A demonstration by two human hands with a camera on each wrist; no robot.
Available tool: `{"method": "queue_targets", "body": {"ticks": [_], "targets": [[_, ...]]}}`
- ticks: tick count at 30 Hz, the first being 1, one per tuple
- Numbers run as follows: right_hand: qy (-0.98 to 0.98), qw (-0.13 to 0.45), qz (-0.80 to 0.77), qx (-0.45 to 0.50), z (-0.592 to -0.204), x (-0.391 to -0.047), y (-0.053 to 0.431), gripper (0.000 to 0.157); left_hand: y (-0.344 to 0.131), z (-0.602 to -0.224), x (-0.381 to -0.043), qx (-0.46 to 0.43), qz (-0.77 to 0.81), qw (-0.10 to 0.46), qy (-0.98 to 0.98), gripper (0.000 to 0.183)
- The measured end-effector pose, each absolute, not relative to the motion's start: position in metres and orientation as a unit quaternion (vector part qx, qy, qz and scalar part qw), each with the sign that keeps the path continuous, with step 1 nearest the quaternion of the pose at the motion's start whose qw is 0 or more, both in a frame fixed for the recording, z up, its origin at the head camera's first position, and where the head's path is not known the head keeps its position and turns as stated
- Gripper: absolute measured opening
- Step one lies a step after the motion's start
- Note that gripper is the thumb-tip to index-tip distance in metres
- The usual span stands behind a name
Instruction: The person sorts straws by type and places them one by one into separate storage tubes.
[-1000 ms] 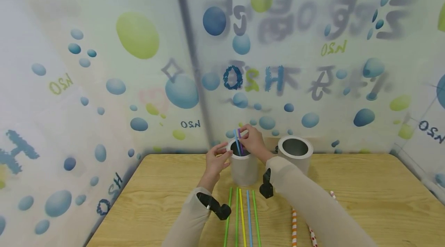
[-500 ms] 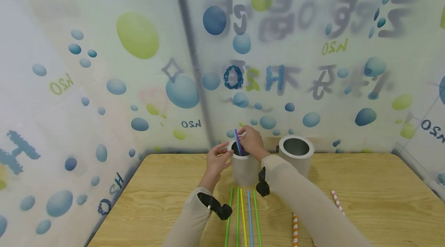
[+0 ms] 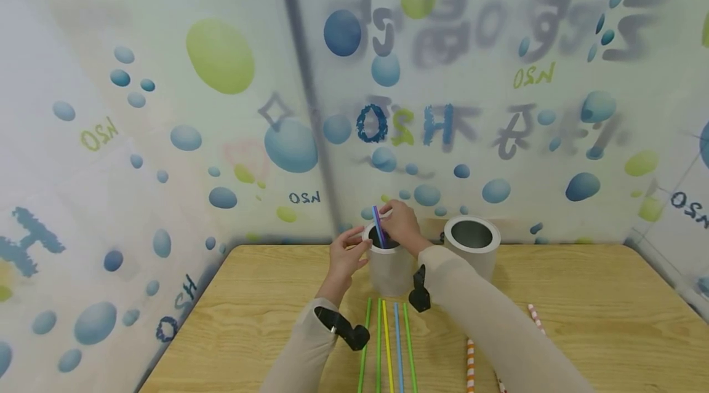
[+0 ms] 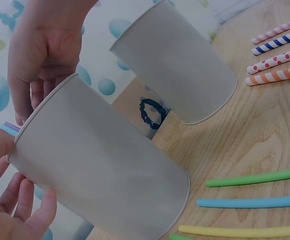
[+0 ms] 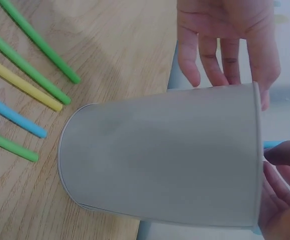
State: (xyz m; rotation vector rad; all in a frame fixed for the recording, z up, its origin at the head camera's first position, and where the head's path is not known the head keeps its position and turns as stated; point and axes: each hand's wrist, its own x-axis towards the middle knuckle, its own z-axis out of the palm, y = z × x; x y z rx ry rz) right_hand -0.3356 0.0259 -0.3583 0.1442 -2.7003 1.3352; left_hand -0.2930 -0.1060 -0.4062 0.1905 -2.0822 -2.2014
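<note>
My left hand [image 3: 344, 254] holds the near-left rim of a whitish cylindrical cup [image 3: 389, 273], its lower fingers spread against the side in the left wrist view. A light blue straw and a purple straw [image 3: 378, 224] lean together inside this cup. Over the far-right rim my right hand [image 3: 403, 224] reaches in and pinches the purple straw; its fingertips are partly hidden by the cup in both wrist views. On the table before the cup lie several plain straws: green [image 3: 362, 344], yellow [image 3: 387, 344] and blue [image 3: 397, 344].
A second whitish cup [image 3: 471, 245] stands to the right, behind my right forearm. Striped and dotted paper straws [image 4: 280, 75] lie right on the wooden table [image 3: 249, 307], partly under that arm. A patterned wall [image 3: 249, 104] rises behind the table.
The purple straw has shifted left against the blue one inside the cup. My right forearm has shifted slightly; both hands stay at the rim, nearly still over the last half second.
</note>
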Motion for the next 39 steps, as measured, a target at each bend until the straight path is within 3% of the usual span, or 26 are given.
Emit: {"method": "queue_targets", "body": {"ticks": [18,39], "targets": [[-0.837,-0.018,0.54,0.082,-0.345,-0.313,0.045,0.026,-0.106,-0.407,-0.294,0.057,-0.727,0.062,-0.681,0.038],[-0.802,-0.053,0.573,0.159,-0.375,-0.275,0.08,0.024,-0.104,-0.405,-0.291,0.061,-0.717,0.061,-0.692,0.037]]}}
